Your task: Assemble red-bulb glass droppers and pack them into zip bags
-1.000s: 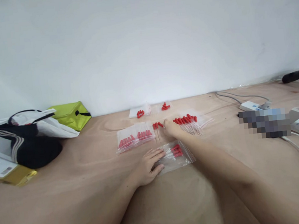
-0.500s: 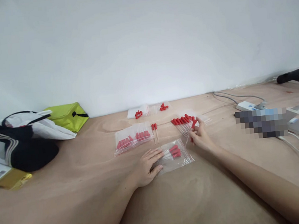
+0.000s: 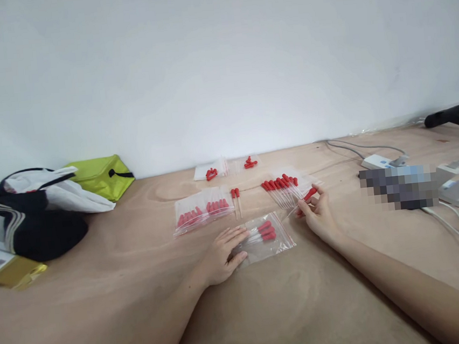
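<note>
My left hand lies flat with its fingers stretched over the left part of a clear zip bag. Inside that bag, several droppers show their red bulbs towards the right. A single dropper is pinched in my right hand, its red bulb up to the right and its thin tube slanting down left near the bag's opening. Just beyond my fingers, a row of loose droppers rests partly on another clear bag. Two more droppers lie side by side left of that row.
Filled zip bags lie left of the two droppers. Further back are small bags with red bulbs. A black cap and lime-green bag stand at left; a power strip and cables are at right.
My right hand has drawn the dropper away from the row, slightly right and towards me, and turned it so its bulb points up right. My left hand stays on the bag.
</note>
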Motion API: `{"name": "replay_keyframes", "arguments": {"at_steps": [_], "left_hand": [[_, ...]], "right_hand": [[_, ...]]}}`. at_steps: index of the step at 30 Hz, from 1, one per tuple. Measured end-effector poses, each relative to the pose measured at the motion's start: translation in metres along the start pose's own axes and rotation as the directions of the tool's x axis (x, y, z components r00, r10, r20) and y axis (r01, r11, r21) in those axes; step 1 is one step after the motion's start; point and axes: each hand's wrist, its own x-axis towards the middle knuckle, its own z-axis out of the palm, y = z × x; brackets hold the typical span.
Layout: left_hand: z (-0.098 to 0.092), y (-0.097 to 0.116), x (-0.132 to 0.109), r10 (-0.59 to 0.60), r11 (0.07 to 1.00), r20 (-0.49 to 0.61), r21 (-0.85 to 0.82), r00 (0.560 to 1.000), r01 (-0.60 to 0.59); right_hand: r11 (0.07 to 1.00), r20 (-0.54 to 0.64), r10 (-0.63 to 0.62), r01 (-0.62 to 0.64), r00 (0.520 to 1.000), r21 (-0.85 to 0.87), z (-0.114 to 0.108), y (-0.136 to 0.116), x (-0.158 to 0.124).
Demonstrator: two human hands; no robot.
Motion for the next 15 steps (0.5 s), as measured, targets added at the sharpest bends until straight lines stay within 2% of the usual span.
{"name": "replay_keyframes", "arguments": {"at_steps": [7,11,15], "left_hand": [[0.002,0.001,0.001,-0.058,0.998,-0.017,0.034,0.998,0.059],[0.005,-0.001,0.001,-0.085,0.994,-0.046,0.063,0.995,0.088],[0.006,-0.003,0.002,-0.081,0.994,-0.058,0.071,0.995,0.085]], "right_hand": [[0.989,0.145,0.090,-0.106,0.985,0.101,0.009,0.003,-0.012],[0.976,0.168,0.138,-0.163,0.976,0.146,0.005,0.004,-0.012],[0.975,0.195,0.140,-0.170,0.971,0.144,0.004,0.005,-0.012]]}}
